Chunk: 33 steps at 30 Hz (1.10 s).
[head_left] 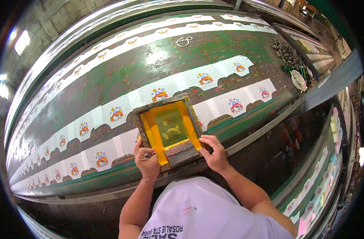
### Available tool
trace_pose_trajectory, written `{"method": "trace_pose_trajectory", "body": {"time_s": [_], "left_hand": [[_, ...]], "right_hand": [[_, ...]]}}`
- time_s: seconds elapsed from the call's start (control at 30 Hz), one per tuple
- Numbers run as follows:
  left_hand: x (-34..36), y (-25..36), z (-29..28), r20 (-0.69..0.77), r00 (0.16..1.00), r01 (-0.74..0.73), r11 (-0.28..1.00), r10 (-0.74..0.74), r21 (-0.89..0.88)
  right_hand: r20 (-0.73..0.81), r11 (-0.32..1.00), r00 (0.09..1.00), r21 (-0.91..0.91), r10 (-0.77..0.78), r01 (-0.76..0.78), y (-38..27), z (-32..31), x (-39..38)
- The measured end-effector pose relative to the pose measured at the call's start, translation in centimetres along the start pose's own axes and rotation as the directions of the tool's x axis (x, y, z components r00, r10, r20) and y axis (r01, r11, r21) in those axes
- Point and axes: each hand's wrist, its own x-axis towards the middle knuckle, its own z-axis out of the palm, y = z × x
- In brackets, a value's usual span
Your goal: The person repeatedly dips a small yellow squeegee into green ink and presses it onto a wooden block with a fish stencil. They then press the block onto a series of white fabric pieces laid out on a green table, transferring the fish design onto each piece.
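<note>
Between my two hands is a screen printing frame [184, 156] with dark, stained wooden sides and yellow-orange ink or coating around a greenish mesh window. The mesh carries a small pale design. My left hand [147, 161] is closed on the frame's near left corner, and my right hand [214, 152] grips its near right side. The frame lies over a row of white cloth pieces [218, 109] printed with colourful cartoon pictures. It covers part of that row; whether it rests flat or is slightly raised, I cannot tell.
Further rows of printed white cloth [162, 32] run along the long green, ink-spotted table [126, 75]. A white looped cord [184, 41] lies on it. At the right end are a white bowl [298, 80] and a dark scrap pile [287, 55]. Another table [305, 191] stands right.
</note>
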Motion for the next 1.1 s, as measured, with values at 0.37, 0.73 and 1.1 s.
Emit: {"method": "trace_pose_trajectory", "body": {"time_s": [0.37, 0.73, 1.1], "left_hand": [[-2.4, 0.3, 10.2, -0.021, 0.993, 0.109, 0.983, -0.113, -0.150], [-2.4, -0.5, 9.9, 0.009, 0.982, 0.188, 0.961, -0.190, -0.203], [-2.7, 0.3, 10.4, -0.013, 0.986, 0.160, 0.976, -0.164, -0.150]], "right_hand": [[0.078, 0.973, 0.978, -0.113, -0.195, 0.203, 4.3, -9.7, 2.5], [0.442, 0.818, 0.780, -0.157, -0.443, 0.553, 2.5, -8.2, 5.0], [0.633, 0.870, 0.716, -0.133, -0.294, 0.475, -0.2, -7.8, 10.0]]}}
